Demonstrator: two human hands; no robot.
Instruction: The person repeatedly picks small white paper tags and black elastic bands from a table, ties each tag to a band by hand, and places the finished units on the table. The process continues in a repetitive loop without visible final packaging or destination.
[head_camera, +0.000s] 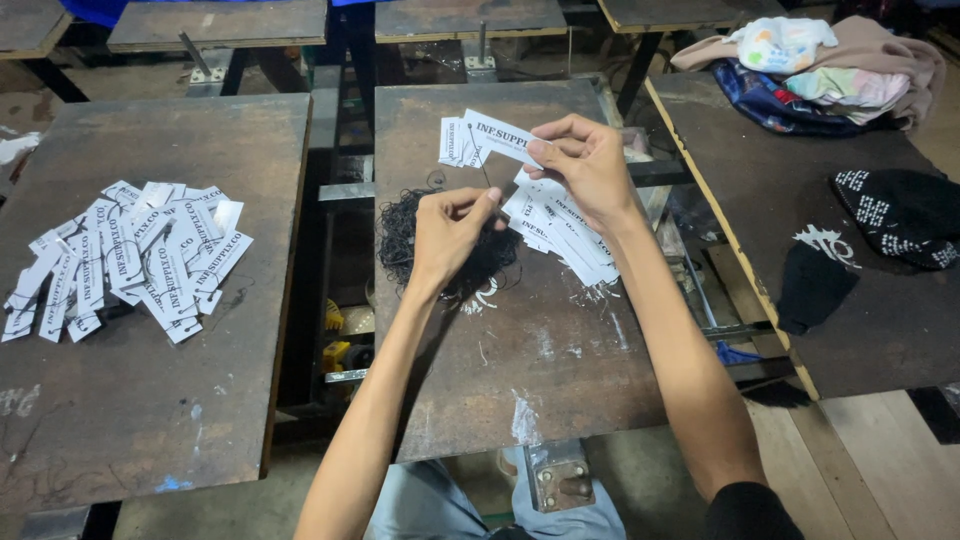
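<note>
My right hand (585, 165) pinches a white paper tag (495, 135) with black print, held up over the middle board (520, 370). A second tag (455, 142) hangs just behind it. My left hand (450, 225) pinches a thin black string that runs up to the tag. Under my left hand lies a tangled heap of black strings (400, 235). A loose stack of the same white tags (560, 225) lies under my right wrist.
A big pile of strung white tags (130, 260) lies on the left board. The right board carries a black knitted piece with white pattern (895, 215), a dark cloth (815, 285) and a heap of folded clothes (820, 70). Gaps with metal frame separate the boards.
</note>
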